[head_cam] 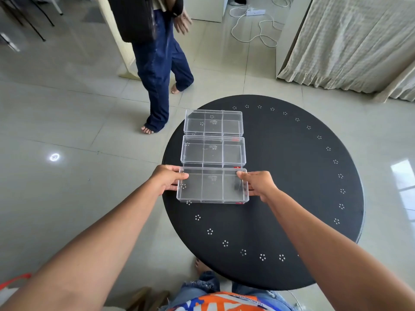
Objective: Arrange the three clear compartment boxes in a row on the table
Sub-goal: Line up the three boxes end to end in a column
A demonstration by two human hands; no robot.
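Round table [292, 176]: hands' grip seemingly holds nearest box [212, 185].

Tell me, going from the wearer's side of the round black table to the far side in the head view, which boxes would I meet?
Nearest clear box, gripped at its ends by the left hand and right hand → middle clear box → farthest clear box, all on the black table.

Pale glossy floor tiles [67, 113] are reflecting a ceiling light and window glare. Cream curtains [350, 41] are hanging at the upper right. A white cable [253, 30] is trailing from a power strip [256, 12], and dark chair legs [27, 19] are standing at the upper left.
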